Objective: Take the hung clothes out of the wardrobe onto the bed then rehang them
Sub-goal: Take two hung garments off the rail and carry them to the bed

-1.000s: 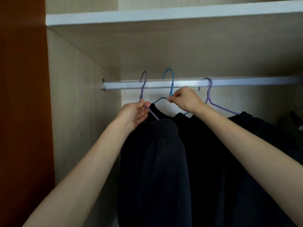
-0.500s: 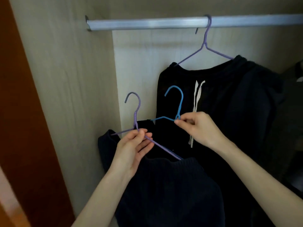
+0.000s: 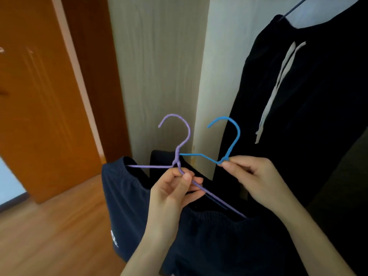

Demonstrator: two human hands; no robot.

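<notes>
My left hand grips the neck of a purple hanger that carries a dark navy garment with an elastic waistband. To its right, my right hand pinches a blue hanger at the base of its hook; a black garment hangs from it, mostly hidden behind the navy one. Both hangers are off the rail, held low in front of the wardrobe. A black hooded top with white drawstrings still hangs inside on a third hanger at the upper right.
The wardrobe's pale wooden side panel stands just behind the hangers. An orange-brown door is at the left, with wood flooring below it.
Both hands lifted the purple and blue hangers off the rail and brought them down with their garments. The view has swung down and left, so the rail is out of sight.
</notes>
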